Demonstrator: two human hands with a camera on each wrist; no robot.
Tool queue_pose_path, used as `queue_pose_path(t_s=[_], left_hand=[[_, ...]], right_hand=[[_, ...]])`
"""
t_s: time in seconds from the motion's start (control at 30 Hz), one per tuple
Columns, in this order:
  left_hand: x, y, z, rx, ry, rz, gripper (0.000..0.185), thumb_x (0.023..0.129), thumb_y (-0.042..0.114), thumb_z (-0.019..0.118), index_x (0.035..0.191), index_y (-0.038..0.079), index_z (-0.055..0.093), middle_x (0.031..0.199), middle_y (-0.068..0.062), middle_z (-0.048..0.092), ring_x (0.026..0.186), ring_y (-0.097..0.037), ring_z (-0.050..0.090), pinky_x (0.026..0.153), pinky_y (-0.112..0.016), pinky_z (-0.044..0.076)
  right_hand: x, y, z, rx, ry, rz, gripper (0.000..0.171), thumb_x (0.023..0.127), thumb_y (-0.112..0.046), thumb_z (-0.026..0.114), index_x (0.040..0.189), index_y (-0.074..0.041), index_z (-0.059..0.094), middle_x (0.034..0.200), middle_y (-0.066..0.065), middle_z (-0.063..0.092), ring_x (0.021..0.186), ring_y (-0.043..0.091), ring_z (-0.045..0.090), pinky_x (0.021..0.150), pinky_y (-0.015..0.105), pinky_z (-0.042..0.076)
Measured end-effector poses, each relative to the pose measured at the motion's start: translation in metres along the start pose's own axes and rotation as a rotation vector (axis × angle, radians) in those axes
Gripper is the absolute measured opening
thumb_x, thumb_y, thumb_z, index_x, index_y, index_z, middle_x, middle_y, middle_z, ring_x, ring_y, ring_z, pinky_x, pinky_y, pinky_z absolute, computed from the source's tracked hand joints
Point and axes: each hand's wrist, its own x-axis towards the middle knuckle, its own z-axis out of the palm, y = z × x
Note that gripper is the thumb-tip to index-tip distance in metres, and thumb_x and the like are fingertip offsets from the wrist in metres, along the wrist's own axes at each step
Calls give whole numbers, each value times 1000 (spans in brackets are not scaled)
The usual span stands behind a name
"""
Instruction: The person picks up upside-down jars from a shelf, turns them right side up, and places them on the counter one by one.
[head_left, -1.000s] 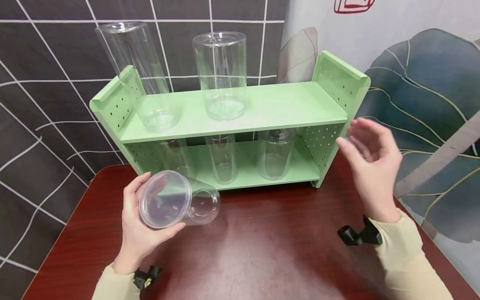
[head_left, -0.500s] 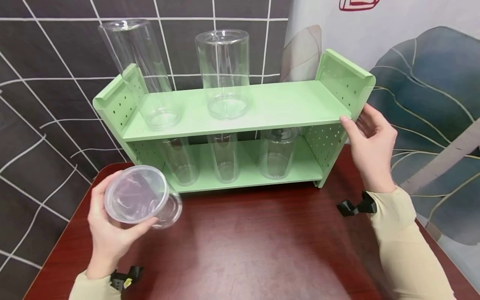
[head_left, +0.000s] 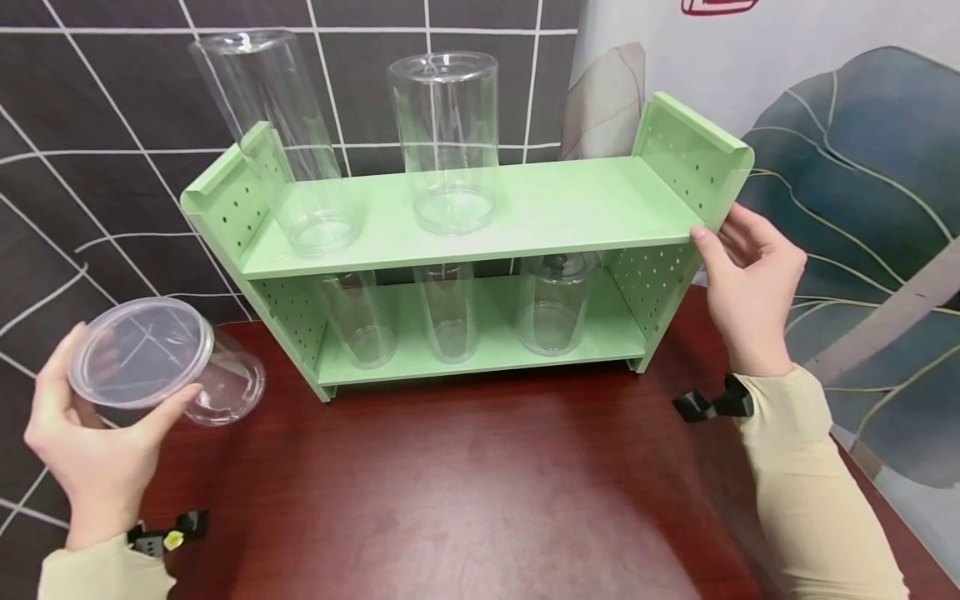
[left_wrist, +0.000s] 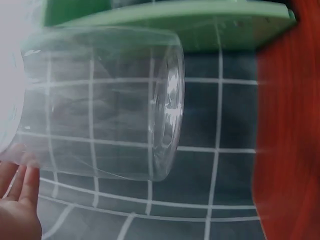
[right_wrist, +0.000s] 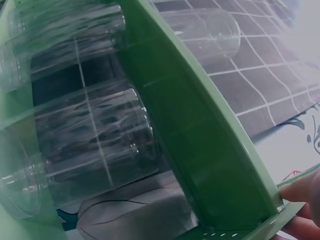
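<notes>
My left hand [head_left: 90, 450] had swung the clear jar [head_left: 161, 362] left, fingers round it; my right hand [head_left: 753, 287] gripped the green shelf [head_left: 585, 204]; jar not shelved yet.

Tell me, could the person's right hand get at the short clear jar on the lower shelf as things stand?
Probably yes. The right hand holds the green rack's right end, and the short lidded jar stands nearest that end with the shelf front open.

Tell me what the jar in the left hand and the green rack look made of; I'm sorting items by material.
The jar looks like clear, glossy plastic: the tiles show straight through its thin wall. The green rack looks like painted sheet metal, matte pale green, with punched holes in its side panels and folded top edges, though moulded plastic can't be ruled out.
</notes>
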Motion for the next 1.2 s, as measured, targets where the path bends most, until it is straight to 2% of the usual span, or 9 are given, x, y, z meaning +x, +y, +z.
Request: queue_pose_path(t_s=[0.07, 0.2, 0.3, 0.47, 0.6, 0.73, 0.87, 1.03, 1.2], left_hand=[[3, -11, -6, 119, 4, -42, 90, 53, -16, 88, 137, 1, 61, 133, -16, 64, 120, -22, 60, 109, -29, 43], [3, -35, -14, 351, -52, -163, 94, 60, -7, 92, 144, 15, 57, 137, -5, 62, 119, -12, 60, 105, -23, 45], [0, -49, -14, 429, -107, -304, 95, 65, 2, 94, 147, 20, 53, 140, -1, 60, 120, -7, 58, 104, -20, 45], [-6, -69, -12, 432, -174, -471, 94, 72, 8, 91, 151, 18, 42, 146, -4, 52, 125, -7, 54, 107, -19, 41], [-6, -81, -10, 262, -123, -560, 89, 73, -1, 88, 148, 16, 42, 140, -3, 53, 123, -9, 53, 102, -13, 42], [-4, -88, -8, 74, -58, -594, 88, 71, -11, 85, 145, 15, 44, 135, -2, 54, 122, -13, 54, 96, -10, 44], [-3, -93, -9, 32, -47, -590, 88, 72, -13, 84, 146, 15, 44, 135, -2, 55, 119, -13, 54, 91, -9, 45], [-1, -97, -13, 86, -58, -604, 91, 74, -11, 83, 150, 16, 42, 138, -4, 53, 117, -13, 54, 90, -8, 45], [2, -92, -16, 288, -133, -554, 96, 78, 4, 85, 157, 18, 32, 155, -7, 43, 136, -10, 44, 110, -15, 34]], right_hand=[[1, 1, -1, -6, 12, 1, 36, 91, -9, 77, 127, -10, 72, 121, 8, 72, 107, 10, 69, 95, 24, 53], [5, 2, -1, -24, 27, -13, 33, 90, -9, 77, 122, -8, 74, 115, 7, 74, 101, 7, 70, 92, 23, 54], [7, 1, -2, -31, 28, -22, 32, 89, -9, 78, 121, -8, 75, 113, 7, 74, 99, 7, 70, 91, 22, 55], [8, -2, -2, -2, 21, 3, 31, 88, -8, 78, 119, -6, 76, 111, 5, 75, 96, 7, 71, 90, 22, 55], [8, -3, -1, -1, 26, 17, 30, 88, -7, 78, 118, -4, 75, 109, 4, 75, 94, 7, 71, 89, 22, 56], [7, -2, -2, -20, 30, 11, 30, 88, -8, 78, 118, -5, 76, 110, 5, 75, 96, 7, 71, 90, 23, 55], [6, -2, -2, -36, 32, 4, 30, 89, -8, 77, 118, -5, 75, 111, 6, 75, 98, 7, 71, 91, 24, 55], [6, -1, -1, -37, 30, 6, 30, 89, -9, 77, 119, -6, 75, 112, 6, 74, 98, 7, 70, 92, 24, 55], [7, 0, -3, -41, 26, -4, 31, 89, -10, 78, 119, -7, 76, 113, 5, 74, 99, 7, 70, 92, 24, 55]])
